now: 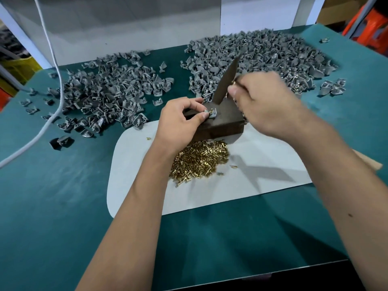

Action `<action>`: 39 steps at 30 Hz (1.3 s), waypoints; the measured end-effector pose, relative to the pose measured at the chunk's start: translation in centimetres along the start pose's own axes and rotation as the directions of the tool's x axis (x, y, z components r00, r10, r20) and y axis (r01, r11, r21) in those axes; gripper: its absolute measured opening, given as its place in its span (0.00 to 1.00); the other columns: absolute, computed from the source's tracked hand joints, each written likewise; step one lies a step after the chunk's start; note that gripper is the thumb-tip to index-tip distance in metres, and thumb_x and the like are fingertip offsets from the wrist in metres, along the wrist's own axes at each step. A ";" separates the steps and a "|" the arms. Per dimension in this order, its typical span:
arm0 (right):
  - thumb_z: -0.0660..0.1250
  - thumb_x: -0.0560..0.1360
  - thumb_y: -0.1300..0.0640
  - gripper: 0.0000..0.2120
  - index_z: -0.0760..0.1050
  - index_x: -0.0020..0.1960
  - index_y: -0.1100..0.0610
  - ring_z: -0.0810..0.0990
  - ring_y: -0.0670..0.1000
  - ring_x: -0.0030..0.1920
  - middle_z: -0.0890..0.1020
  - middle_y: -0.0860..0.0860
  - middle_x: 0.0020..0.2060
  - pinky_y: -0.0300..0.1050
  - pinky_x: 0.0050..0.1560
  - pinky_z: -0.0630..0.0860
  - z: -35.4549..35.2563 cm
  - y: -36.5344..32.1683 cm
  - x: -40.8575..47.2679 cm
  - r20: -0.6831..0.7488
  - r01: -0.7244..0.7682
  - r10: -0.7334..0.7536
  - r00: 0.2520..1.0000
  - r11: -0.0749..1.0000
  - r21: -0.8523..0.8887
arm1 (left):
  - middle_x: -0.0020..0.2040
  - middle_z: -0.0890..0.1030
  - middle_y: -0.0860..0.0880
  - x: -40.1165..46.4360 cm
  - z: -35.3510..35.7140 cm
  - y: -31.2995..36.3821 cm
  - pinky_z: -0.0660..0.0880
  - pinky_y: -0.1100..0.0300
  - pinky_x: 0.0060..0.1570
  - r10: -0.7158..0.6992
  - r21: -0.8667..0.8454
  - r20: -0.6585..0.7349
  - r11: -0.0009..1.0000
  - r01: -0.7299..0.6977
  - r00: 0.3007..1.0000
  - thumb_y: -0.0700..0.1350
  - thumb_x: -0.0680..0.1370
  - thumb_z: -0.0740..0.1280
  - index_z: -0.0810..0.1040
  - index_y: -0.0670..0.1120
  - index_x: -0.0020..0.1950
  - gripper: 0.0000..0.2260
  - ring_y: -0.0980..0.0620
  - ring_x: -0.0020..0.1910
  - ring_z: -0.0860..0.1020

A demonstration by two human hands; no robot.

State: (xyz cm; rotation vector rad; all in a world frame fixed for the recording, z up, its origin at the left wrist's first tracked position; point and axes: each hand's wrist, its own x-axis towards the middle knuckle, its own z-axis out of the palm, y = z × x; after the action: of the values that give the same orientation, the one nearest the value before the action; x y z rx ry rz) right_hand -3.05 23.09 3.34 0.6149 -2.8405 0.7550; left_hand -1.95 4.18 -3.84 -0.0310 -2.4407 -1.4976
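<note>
1. Green bench mat (63, 206) carries a white sheet (262, 175); a dark block (222, 127) stands on it.
2. Left hand (178, 120) pinches the grey part (210, 114) on the block top.
3. Right hand (264, 103), fingers curled, grips a flat blade (227, 80) tilted upward.

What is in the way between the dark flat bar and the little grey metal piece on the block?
Nothing visible. The right hand holds the dark flat metal bar tilted up above the dark rectangular block. The small grey metal piece sits on top, pinched by the left hand, whose fingertips lie only at its left edge.
</note>
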 end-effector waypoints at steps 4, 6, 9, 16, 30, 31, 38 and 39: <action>0.56 0.85 0.50 0.12 0.71 0.45 0.51 0.75 0.52 0.32 0.74 0.50 0.33 0.44 0.32 0.65 -0.4 -1.0 0.2 -0.178 0.041 -0.034 0.983 0.998 0.038 | 0.62 0.84 0.48 0.0 -0.1 0.3 0.74 0.58 0.67 -0.016 0.019 0.002 1.000 0.015 1.000 0.38 0.76 0.75 0.84 0.50 0.43 0.06 0.56 0.61 0.81; 0.55 0.86 0.51 0.13 0.68 0.44 0.52 0.79 0.59 0.40 0.77 0.54 0.37 0.47 0.36 0.68 0.5 -1.5 0.3 0.058 0.019 -0.009 0.998 0.984 -0.178 | 0.62 0.84 0.46 0.0 -0.2 0.4 0.75 0.57 0.67 -0.025 0.003 -0.004 1.000 0.025 1.000 0.37 0.76 0.75 0.84 0.50 0.42 0.08 0.56 0.60 0.82; 0.55 0.86 0.50 0.15 0.69 0.43 0.54 0.78 0.63 0.44 0.80 0.60 0.43 0.50 0.42 0.70 0.1 -1.6 0.6 0.161 0.022 0.028 0.986 0.954 -0.299 | 0.62 0.84 0.45 -0.1 -0.2 0.6 0.75 0.55 0.68 -0.037 -0.006 -0.004 0.999 0.037 0.999 0.37 0.76 0.75 0.84 0.48 0.43 0.07 0.56 0.61 0.82; 0.54 0.86 0.51 0.12 0.68 0.46 0.54 0.69 0.58 0.34 0.69 0.52 0.34 0.49 0.39 0.66 1.2 -1.5 0.4 0.071 -0.014 0.039 0.997 0.947 -0.322 | 0.62 0.84 0.45 -0.2 -0.2 0.6 0.75 0.58 0.67 -0.042 0.002 -0.005 0.999 0.042 0.999 0.36 0.76 0.75 0.85 0.47 0.44 0.06 0.58 0.62 0.81; 0.56 0.85 0.48 0.13 0.66 0.44 0.52 0.69 0.57 0.31 0.68 0.50 0.31 0.48 0.33 0.64 -0.3 -1.5 0.8 -0.046 0.011 -0.026 0.999 0.954 -0.299 | 0.62 0.83 0.44 -0.2 -0.3 0.7 0.75 0.58 0.67 -0.032 0.007 0.006 0.999 0.032 0.999 0.36 0.76 0.75 0.86 0.44 0.45 0.03 0.56 0.64 0.80; 0.56 0.85 0.49 0.12 0.65 0.45 0.52 0.67 0.55 0.29 0.67 0.50 0.30 0.48 0.31 0.63 -0.2 -1.7 0.6 -0.108 -0.005 -0.024 0.994 0.965 -0.261 | 0.62 0.83 0.44 -0.1 -0.3 0.6 0.75 0.59 0.67 -0.030 0.010 0.005 1.000 0.030 1.000 0.37 0.76 0.75 0.86 0.44 0.45 0.03 0.56 0.64 0.80; 0.56 0.85 0.48 0.18 0.63 0.38 0.52 0.69 0.57 0.31 0.67 0.50 0.30 0.49 0.37 0.67 -0.4 -1.7 0.6 0.044 0.013 0.003 0.999 0.933 -0.360 | 0.57 0.84 0.45 -0.2 -0.4 0.6 0.75 0.64 0.64 -0.012 0.001 0.007 1.000 0.012 1.000 0.35 0.75 0.75 0.86 0.43 0.45 0.04 0.57 0.64 0.80; 0.56 0.85 0.48 0.18 0.62 0.38 0.51 0.67 0.55 0.29 0.66 0.49 0.29 0.48 0.34 0.65 -0.5 -1.7 0.6 -0.036 -0.007 -0.004 0.999 0.949 -0.315 | 0.57 0.85 0.46 -0.2 -0.4 0.5 0.75 0.64 0.64 -0.004 0.007 0.008 1.000 0.004 1.000 0.36 0.75 0.75 0.86 0.44 0.45 0.04 0.58 0.64 0.80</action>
State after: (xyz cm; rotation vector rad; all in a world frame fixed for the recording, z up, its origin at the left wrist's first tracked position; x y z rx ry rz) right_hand -2.83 21.81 4.69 0.5421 -2.8393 0.2940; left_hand -1.58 4.05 -3.25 -0.0307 -2.4542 -1.4932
